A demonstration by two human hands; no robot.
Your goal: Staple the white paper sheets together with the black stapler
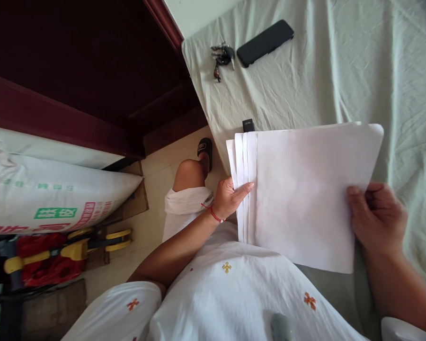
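A stack of several white paper sheets (pixel 305 189) lies partly on the pale green sheet of a bed (pixel 341 71) and partly over my lap. My left hand (pixel 229 196), with a red string on its wrist, grips the fanned left edges of the sheets, thumb on top. My right hand (pixel 376 218) holds the stack's right edge, fingers curled over it.
A bunch of keys (pixel 222 57) and a black phone (pixel 265 42) lie at the bed's far left corner. A small black object (pixel 248 125) sits just beyond the papers. A dark red wooden door (pixel 92 71), a printed sack (pixel 57 194) and a red and yellow tool (pixel 64 251) are at left.
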